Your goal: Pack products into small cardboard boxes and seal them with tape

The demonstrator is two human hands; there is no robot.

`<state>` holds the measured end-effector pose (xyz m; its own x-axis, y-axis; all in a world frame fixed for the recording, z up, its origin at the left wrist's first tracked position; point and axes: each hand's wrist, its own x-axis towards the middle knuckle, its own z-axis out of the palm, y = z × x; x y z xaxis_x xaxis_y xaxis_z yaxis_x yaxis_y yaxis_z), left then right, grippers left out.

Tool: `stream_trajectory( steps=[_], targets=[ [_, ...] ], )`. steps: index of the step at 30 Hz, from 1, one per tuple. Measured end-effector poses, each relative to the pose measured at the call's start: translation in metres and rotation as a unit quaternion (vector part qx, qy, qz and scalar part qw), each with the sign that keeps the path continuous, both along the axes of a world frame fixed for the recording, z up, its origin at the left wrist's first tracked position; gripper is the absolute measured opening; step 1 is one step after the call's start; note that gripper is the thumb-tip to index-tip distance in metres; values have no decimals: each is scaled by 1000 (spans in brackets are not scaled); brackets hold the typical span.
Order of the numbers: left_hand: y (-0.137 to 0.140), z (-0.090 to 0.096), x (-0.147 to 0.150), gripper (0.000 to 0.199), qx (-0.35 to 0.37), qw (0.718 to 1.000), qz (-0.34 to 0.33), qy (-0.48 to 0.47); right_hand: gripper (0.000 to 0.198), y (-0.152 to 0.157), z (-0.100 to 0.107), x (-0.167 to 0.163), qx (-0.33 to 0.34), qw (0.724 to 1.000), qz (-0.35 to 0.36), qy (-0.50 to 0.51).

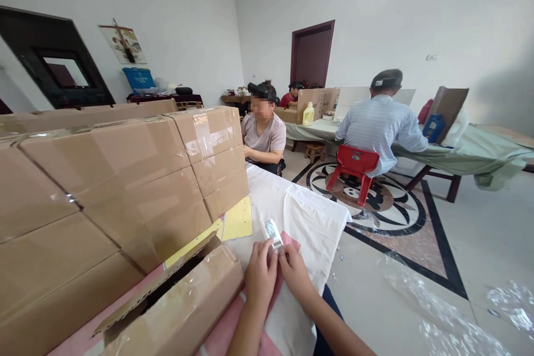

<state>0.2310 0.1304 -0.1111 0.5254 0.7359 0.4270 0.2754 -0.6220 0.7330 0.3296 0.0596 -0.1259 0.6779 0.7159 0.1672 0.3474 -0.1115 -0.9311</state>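
Note:
A small white rectangular item with a pale blue-green face [271,228] is held low over the cloth; its exact kind is too small to make out. My left hand [261,267] grips its lower left side, with thumb and fingers closed. At its lower right edge, the fingertips of my right hand [293,267] are pinched together against it. Beneath both hands lies a white and pink cloth [308,217] on the table. To the left of my left hand stands an open cardboard box [183,306], its inside dark and mostly hidden.
Taped cardboard boxes [137,178] are stacked high along the left. A person [265,133] sits across the table; another person [381,122] sits on a red chair [357,162] at a second table [479,150]. Clear plastic wrap [442,311] lies on the floor at right.

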Motion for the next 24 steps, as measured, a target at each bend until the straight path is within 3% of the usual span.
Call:
stream_trajectory(
  steps=[5, 15, 24],
  targets=[
    [-1, 1, -1, 30, -51, 998, -10, 25, 27, 1, 3, -1, -25, 1000, -18, 1],
    [5, 5, 0, 29, -113, 993, -31, -10, 26, 5, 8, 10, -69, 996, 31, -40],
    [1, 6, 0, 31, -113, 993, -24, 14, 24, 7, 9, 15, -119, 990, 56, -46]
  ],
)
